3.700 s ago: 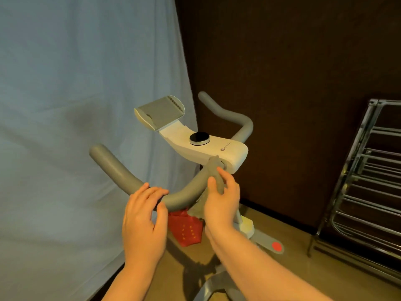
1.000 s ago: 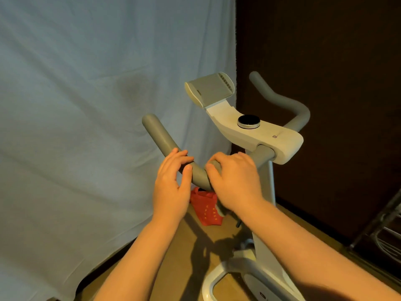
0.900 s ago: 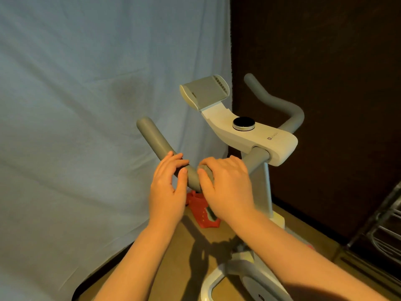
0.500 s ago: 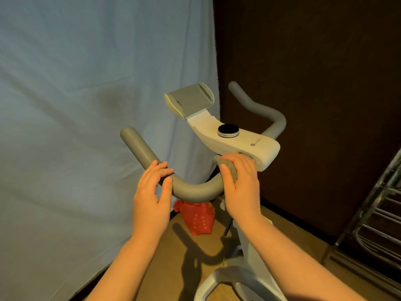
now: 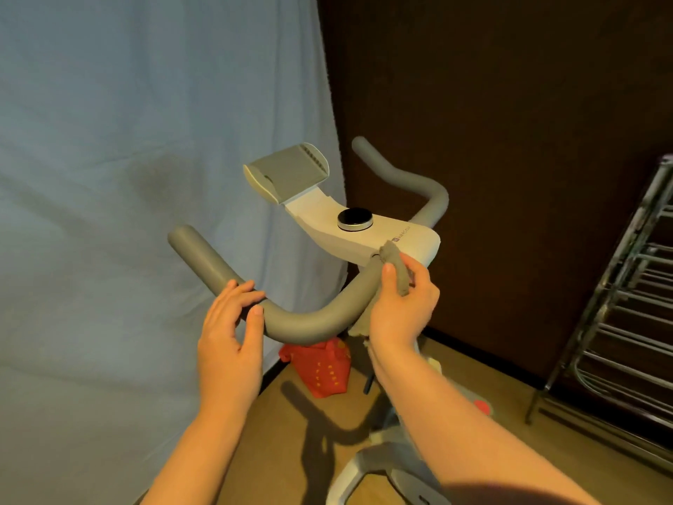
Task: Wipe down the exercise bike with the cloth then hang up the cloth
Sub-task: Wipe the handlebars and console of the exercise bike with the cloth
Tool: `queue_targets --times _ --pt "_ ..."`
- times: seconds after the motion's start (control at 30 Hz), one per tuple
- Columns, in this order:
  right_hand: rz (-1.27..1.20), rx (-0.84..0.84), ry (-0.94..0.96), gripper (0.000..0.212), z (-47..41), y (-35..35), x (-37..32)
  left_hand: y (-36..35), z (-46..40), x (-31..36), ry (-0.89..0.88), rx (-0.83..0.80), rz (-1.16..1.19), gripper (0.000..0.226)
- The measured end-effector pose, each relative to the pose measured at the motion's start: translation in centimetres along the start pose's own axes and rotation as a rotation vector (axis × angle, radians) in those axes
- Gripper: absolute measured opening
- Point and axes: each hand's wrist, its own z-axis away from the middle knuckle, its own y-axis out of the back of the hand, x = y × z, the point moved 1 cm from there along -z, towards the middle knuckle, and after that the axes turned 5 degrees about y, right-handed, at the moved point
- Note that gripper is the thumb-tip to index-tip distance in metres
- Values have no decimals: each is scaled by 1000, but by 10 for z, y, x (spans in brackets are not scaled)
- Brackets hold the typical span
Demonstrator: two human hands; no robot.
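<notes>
My right hand [image 5: 400, 308] grips the cloth [image 5: 395, 266] against the handlebar [image 5: 309, 322], beside the console [image 5: 368, 236]; cloth protrudes above my thumb. My left hand [image 5: 233, 333] loosely cups the handlebar, fingers open.

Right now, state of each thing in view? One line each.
cloth: bunched, pinched in the right hand, draped over the left handlebar by the console.
right hand: shut on the cloth.
left hand: loosely curled on the left handlebar, thumb off the bar.
console knob: setting unreadable.
tablet holder: empty, tilted up.
drying rack: unfolded, rungs in view bare.
red bag: slumped on the floor.
</notes>
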Motion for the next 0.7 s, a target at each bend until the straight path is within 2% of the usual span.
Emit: queue_targets --times 0.27,0.33,0.43,0.57,0.6,0.7 --pt "250 -316 204 21 -10 18 -8 -1 0 0 6 23 -15 19" --pt "357 -410 329 21 17 14 -11 -1 1 1 10 24 8 19" --pt "530 -611 620 22 63 -1 -18 -1 0 1 9 17 -3 18" --pt "559 -735 869 26 53 -4 -17 5 -2 2 -5 -28 -46 17" --pt "527 -758 895 28 46 1 -13 7 -2 3 -4 -42 -57 17" --pt "419 -785 810 37 48 10 -4 7 -2 2 2 -53 -68 17"
